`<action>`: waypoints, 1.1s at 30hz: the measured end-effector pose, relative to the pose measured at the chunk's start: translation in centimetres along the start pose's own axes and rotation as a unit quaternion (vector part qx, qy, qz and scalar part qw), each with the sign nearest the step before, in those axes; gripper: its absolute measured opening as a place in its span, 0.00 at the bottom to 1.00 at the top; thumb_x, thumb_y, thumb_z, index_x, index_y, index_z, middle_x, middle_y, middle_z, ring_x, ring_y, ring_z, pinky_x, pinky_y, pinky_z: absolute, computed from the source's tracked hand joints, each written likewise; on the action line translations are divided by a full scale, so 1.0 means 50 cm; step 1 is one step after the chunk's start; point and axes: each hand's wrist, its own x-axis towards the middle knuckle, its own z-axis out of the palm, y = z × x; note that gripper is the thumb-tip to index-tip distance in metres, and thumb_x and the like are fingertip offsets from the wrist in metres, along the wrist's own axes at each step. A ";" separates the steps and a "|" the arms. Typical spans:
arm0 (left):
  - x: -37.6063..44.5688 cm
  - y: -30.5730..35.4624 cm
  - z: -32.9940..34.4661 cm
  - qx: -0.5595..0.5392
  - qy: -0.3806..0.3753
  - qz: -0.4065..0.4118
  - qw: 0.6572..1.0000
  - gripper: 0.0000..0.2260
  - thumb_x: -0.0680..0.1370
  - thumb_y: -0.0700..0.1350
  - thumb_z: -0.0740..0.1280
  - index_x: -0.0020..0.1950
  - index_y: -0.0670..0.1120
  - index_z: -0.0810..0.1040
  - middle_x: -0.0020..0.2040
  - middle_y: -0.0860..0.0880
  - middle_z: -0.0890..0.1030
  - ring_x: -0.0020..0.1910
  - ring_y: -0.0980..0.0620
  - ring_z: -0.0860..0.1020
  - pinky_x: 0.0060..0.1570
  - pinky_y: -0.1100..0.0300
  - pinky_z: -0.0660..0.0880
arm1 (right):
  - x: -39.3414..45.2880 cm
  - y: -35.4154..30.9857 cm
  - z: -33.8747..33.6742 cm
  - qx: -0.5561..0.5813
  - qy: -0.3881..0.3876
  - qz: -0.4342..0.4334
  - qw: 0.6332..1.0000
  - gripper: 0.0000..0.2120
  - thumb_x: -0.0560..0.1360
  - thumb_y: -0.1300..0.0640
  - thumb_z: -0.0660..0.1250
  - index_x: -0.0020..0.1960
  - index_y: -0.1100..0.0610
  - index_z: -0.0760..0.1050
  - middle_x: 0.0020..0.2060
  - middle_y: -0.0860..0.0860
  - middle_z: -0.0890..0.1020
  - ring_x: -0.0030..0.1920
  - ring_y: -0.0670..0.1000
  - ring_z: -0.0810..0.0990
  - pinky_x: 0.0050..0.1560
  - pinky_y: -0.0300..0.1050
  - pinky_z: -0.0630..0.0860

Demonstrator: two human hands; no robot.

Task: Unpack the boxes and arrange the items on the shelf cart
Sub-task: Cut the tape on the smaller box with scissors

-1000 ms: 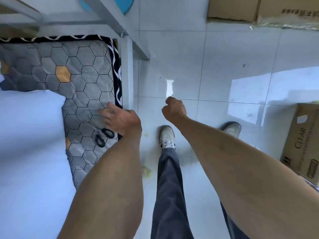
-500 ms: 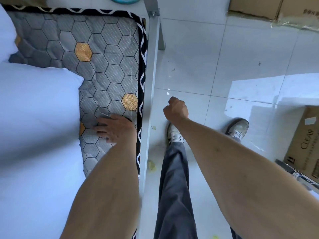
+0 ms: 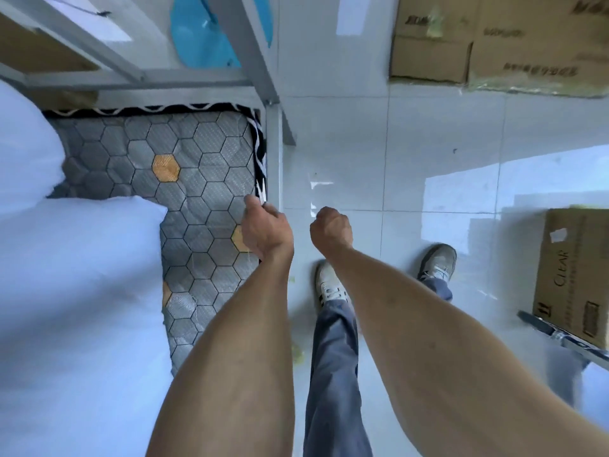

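My left hand [image 3: 265, 227] hovers at the right edge of the hexagon-patterned mattress [image 3: 197, 199]. Its fingers are curled round a pair of scissors, whose pale blade tips [image 3: 262, 193] stick out past the fingers; the handles are hidden. My right hand [image 3: 331, 227] is a closed fist over the tiled floor, with nothing seen in it. A cardboard box marked CLEAR [image 3: 573, 275] stands at the right edge. More cardboard boxes [image 3: 494, 41] sit against the far wall.
The grey metal bed frame post [image 3: 273, 153] runs between mattress and floor. White bedding [image 3: 72, 291] covers the left. A blue round object [image 3: 201, 37] lies beyond the frame. A dark metal bar [image 3: 547, 328] lies below the CLEAR box. My feet stand on white tiles.
My left hand went down flat over the scissors on the mattress, closed on them and lifted toward the mattress edge. The scissors no longer lie on the mattress. The right fist stayed closed.
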 end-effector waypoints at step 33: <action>-1.123 1.364 -0.192 0.057 -0.540 0.321 0.775 0.08 0.71 0.33 0.60 0.32 0.41 0.69 0.23 0.47 0.71 0.20 0.51 0.65 0.24 0.63 0.65 | -0.508 0.523 -1.437 0.591 0.392 0.234 0.665 0.12 0.72 0.66 0.62 0.45 0.57 0.82 0.45 0.57 0.84 0.44 0.56 0.83 0.44 0.44 0.80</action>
